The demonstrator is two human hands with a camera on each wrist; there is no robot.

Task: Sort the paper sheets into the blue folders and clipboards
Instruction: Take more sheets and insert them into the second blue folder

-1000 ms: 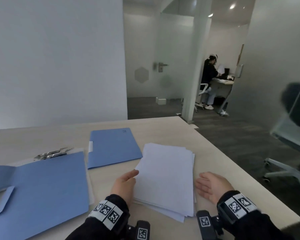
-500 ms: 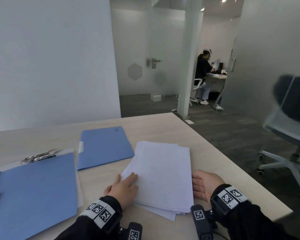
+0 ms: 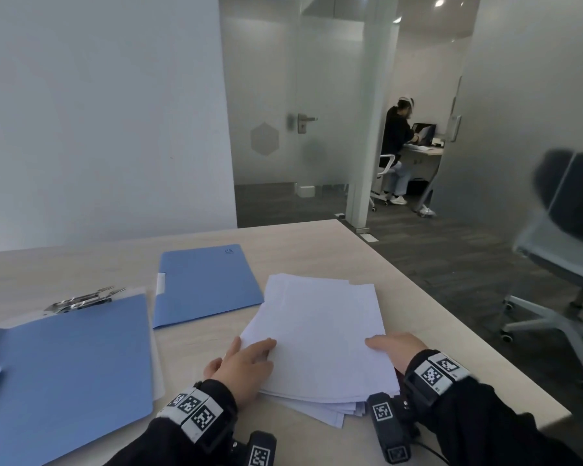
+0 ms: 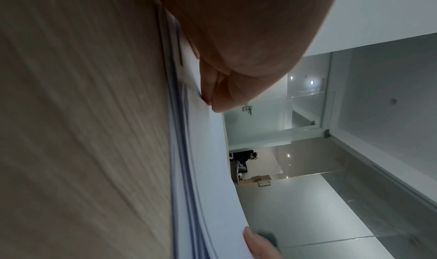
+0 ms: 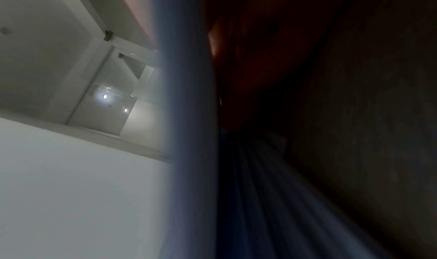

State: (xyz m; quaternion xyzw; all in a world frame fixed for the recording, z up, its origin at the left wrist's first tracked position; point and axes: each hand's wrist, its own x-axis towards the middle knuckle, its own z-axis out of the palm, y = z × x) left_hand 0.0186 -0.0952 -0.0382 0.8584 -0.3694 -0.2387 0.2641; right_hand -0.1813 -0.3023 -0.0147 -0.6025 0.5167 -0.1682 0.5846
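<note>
A loose stack of white paper sheets [image 3: 320,338] lies on the table in front of me. My left hand [image 3: 249,358] rests flat on the stack's near left corner, fingers straight on the top sheet [image 4: 208,151]. My right hand [image 3: 396,348] holds the right edge: the thumb lies on top and the fingers are hidden under the upper sheets [image 5: 189,113]. A closed blue folder [image 3: 206,284] lies behind the stack to the left. An open blue folder [image 3: 71,375] lies at the left over a clipboard with a metal clip [image 3: 81,299].
The table's right edge [image 3: 451,314] runs close past the stack. A grey office chair [image 3: 559,297] stands on the floor to the right. A person [image 3: 396,146] sits at a desk in the far room behind glass walls.
My left hand slid from the stack's left edge onto its top. My right hand came in from the table to the right edge and took hold there.
</note>
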